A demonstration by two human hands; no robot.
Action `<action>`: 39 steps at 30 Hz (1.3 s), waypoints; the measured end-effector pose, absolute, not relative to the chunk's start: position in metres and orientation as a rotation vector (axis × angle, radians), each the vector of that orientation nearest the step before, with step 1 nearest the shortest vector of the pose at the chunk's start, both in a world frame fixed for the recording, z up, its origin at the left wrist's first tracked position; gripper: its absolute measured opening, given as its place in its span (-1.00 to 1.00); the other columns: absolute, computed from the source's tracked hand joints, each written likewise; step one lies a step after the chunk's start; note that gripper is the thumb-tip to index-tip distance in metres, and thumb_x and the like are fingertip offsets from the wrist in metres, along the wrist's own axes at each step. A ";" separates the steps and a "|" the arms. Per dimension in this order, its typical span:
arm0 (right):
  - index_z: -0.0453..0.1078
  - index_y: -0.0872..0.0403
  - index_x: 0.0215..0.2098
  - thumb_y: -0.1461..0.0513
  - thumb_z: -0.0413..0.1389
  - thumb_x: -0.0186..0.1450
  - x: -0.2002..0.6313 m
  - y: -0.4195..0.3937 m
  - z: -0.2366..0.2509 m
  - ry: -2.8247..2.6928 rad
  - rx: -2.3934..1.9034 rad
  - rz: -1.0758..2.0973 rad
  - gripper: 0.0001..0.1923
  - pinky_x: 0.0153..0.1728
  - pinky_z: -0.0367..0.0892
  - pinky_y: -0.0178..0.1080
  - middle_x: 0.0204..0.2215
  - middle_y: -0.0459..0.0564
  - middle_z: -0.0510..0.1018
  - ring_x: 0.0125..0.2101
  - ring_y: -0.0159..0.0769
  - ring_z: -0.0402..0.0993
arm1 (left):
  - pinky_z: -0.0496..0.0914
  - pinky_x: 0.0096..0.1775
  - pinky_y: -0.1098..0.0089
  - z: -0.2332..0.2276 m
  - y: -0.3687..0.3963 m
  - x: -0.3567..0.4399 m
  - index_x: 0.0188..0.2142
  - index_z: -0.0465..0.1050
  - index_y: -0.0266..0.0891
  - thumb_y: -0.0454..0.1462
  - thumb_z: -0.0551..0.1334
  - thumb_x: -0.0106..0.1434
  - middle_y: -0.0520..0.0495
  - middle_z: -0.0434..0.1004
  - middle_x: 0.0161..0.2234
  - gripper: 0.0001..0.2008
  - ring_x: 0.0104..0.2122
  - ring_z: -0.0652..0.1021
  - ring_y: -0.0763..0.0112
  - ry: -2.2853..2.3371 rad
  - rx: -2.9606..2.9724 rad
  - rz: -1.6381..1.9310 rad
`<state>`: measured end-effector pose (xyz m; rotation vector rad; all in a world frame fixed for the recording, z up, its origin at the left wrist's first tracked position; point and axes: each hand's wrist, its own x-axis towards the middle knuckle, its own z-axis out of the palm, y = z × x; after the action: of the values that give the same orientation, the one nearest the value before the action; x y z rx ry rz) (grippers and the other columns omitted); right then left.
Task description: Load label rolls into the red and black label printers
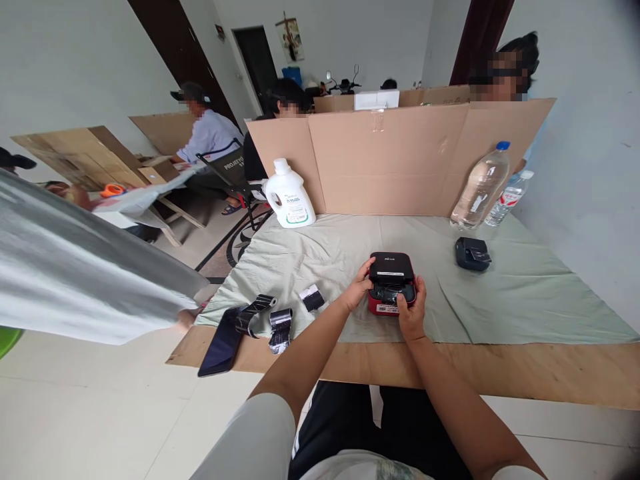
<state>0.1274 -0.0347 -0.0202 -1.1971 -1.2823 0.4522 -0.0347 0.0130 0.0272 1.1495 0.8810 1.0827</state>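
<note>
Between my hands, on the cloth, sits a small red and black label printer point(391, 265) with a black lid and a white sticker on its front. My left hand point(358, 288) grips its left side, fingers against the edge of the lid. On the right side my right hand point(413, 313) is closed around the casing, its thumb at the front edge. Left of my forearm lie a strip of black labels on a roll point(255, 315), a second black and white roll point(281, 330) and a small black and white piece point(313, 298).
A dark phone point(220, 343) lies at the table's left front edge. A second dark device point(473, 254) sits to the right. Behind stand a white jug point(290, 197), two bottles point(481, 187) and a cardboard screen point(390, 163). Other people sit beyond.
</note>
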 end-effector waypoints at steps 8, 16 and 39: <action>0.11 0.09 0.20 -0.02 -0.15 0.35 0.135 -0.030 -0.031 -1.316 -1.017 0.443 -0.44 0.19 0.10 0.06 0.16 0.17 0.26 0.18 -0.14 0.17 | 0.16 0.16 0.13 0.052 0.027 -0.026 0.25 0.14 -0.16 -0.27 0.17 0.10 -0.14 0.20 0.22 -0.32 0.14 0.32 0.16 1.102 1.293 1.163; 0.18 0.06 0.14 -0.01 -0.19 0.36 0.136 -0.027 -0.029 -1.300 -1.039 0.449 -0.50 0.17 0.12 0.09 0.13 0.15 0.29 0.16 -0.15 0.20 | 0.01 0.20 0.06 0.071 0.051 0.000 -0.33 0.57 -0.13 -0.33 0.26 0.05 -0.11 0.58 -0.22 -0.82 0.02 0.40 0.02 1.488 2.067 0.681; 0.25 0.11 0.08 -0.02 -0.16 0.34 0.137 -0.030 -0.024 -1.255 -1.067 0.482 -0.50 0.13 0.18 -0.02 0.07 0.19 0.35 0.10 -0.08 0.27 | 0.40 -0.22 0.35 0.127 0.032 -0.146 -0.18 0.53 -0.25 -0.32 0.26 -0.12 -0.05 0.57 -0.24 -0.59 -0.25 0.53 0.25 1.283 1.513 0.542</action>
<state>0.1368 -0.0298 -0.0237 -1.0667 -1.2555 0.4820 -0.1455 0.0322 0.1266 1.5131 1.2825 0.5416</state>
